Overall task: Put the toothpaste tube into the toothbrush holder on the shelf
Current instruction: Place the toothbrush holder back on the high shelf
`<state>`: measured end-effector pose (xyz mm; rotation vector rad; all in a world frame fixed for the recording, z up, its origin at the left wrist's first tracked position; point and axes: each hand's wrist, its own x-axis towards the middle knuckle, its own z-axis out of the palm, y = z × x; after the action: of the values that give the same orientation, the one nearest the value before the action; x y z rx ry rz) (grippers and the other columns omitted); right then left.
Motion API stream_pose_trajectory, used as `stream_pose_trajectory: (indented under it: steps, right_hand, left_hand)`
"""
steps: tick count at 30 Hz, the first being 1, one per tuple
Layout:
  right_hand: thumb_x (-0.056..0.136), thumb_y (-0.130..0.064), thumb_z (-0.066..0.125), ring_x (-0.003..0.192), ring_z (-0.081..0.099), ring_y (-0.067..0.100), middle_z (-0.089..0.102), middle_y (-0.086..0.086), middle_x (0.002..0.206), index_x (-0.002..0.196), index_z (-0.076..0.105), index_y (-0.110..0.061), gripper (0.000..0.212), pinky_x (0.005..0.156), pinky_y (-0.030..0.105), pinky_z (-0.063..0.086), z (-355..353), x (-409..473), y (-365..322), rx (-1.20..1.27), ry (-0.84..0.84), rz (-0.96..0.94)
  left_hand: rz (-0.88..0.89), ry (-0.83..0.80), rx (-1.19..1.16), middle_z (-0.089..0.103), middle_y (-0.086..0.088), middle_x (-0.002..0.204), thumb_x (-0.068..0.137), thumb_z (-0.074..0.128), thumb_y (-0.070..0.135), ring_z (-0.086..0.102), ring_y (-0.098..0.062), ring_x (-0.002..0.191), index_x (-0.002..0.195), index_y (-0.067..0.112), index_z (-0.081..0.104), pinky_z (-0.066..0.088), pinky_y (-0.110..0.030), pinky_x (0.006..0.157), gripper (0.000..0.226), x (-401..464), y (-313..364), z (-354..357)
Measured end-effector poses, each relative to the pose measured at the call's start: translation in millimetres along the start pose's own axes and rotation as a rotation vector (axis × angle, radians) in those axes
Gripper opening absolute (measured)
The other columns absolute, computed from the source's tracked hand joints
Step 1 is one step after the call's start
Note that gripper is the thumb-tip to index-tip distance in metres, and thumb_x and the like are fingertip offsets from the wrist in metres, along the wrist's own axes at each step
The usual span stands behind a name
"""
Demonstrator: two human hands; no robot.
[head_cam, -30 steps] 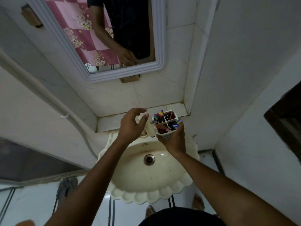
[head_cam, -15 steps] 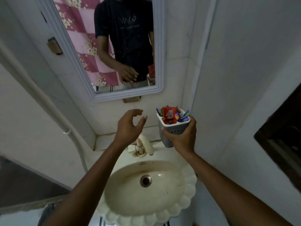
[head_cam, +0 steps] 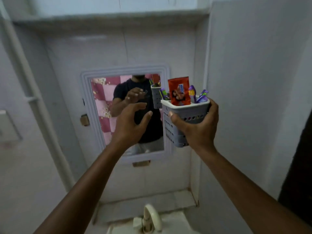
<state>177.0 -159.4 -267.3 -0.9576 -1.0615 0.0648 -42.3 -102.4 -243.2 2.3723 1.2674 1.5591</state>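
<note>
Carrying stage, by the look of it: red flat-ended toothpaste tube (head_cam: 179, 92) already standing upright in the pale grey perforated plastic toothbrush holder (head_cam: 181, 122), holder lifted clear of any surface and not yet on the high white ledge-like shelf (head_cam: 109, 17) above. Working left to right. Far left, one white pipe (head_cam: 33, 98) running down the wall. Next, one white-framed wall mirror (head_cam: 125, 112) with a reflection of the same arms and holder, not counted separately. In front of the mirror, left hand (head_cam: 130, 124) empty, fingers spread and loosely curled, thumb apart, just beside the holder but not touching it. Then right hand (head_cam: 199, 129) wrapped around the holder's lower half, thumb across the front wall, fingers curling around the right side. Inside the holder: one tube at centre, rising well above the rim; purple-and-green toothbrushes (head_cam: 192, 93) either side of it, at least one to the left and two or three to the right, exact count unclear from blur and overlap. Bottom centre, one cream curved tap (head_cam: 150, 217) over a basin edge. Next move, as a judgement: raising the holder further and setting it flat on the shelf, keeping it upright so tube and brushes stay in; left hand well placed for steadying the side wall.
</note>
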Motion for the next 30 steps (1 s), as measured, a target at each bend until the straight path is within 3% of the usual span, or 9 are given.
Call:
stream_pose_trajectory:
  steps: [8,13,17,21,23,30]
  right_hand:
    - [0.054,-0.068,0.096,0.133,0.064,0.032,0.061,0.007,0.143,0.148,0.051,-0.016,0.116,0.103,0.051,0.062,10.4,99.2,-94.0,0.107,0.062,-0.15]
    - [0.051,-0.069,0.099,0.131,0.066,0.028,0.064,0.0,0.139,0.14,0.054,-0.024,0.109,0.104,0.048,0.062,12.8,153.5,-143.1,0.155,0.111,-0.182]
    - [0.051,-0.069,0.099,0.13,0.066,0.024,0.064,-0.003,0.138,0.137,0.055,-0.025,0.106,0.105,0.046,0.061,20.2,188.1,-172.2,0.166,0.131,-0.183]
    - [0.05,-0.072,0.095,0.134,0.062,0.025,0.061,-0.002,0.14,0.139,0.053,-0.024,0.109,0.108,0.047,0.06,32.6,216.6,-194.3,0.141,0.134,-0.209]
    - [0.05,-0.073,0.093,0.134,0.06,0.025,0.059,-0.002,0.139,0.14,0.052,-0.023,0.11,0.109,0.047,0.059,40.9,230.7,-202.9,0.116,0.152,-0.231]
    - [0.063,-0.07,0.094,0.128,0.05,0.021,0.055,0.001,0.143,0.148,0.049,-0.016,0.11,0.096,0.036,0.05,80.0,280.0,-217.2,-0.009,0.219,-0.261]
  left_hand:
    - [0.262,0.18,0.175,0.071,0.0,0.133,0.103,0.069,0.038,0.065,-0.021,0.121,0.133,0.018,0.069,0.052,-0.053,0.105,0.036,96.0,51.8,-57.7]
    - [0.357,0.426,0.216,0.07,0.005,0.133,0.104,0.067,0.045,0.063,-0.017,0.125,0.132,0.023,0.07,0.041,-0.037,0.107,0.036,153.8,75.5,-80.8]
    - [0.324,0.518,0.274,0.065,0.003,0.143,0.104,0.061,0.053,0.054,-0.021,0.143,0.139,0.022,0.067,0.036,-0.046,0.123,0.047,202.6,84.4,-92.7]
    - [0.132,0.327,0.35,0.052,0.006,0.162,0.107,0.039,0.069,0.029,-0.023,0.163,0.155,0.031,0.055,0.008,-0.052,0.136,0.063,234.0,71.2,-88.9]
    - [0.125,0.315,0.426,0.057,0.007,0.158,0.108,0.036,0.067,0.032,-0.023,0.162,0.154,0.032,0.055,0.004,-0.052,0.136,0.061,236.8,57.4,-81.2]
    - [0.142,0.473,0.46,0.07,0.009,0.137,0.107,0.041,0.066,0.053,-0.02,0.143,0.138,0.031,0.069,0.015,-0.048,0.135,0.054,241.5,49.5,-69.0]
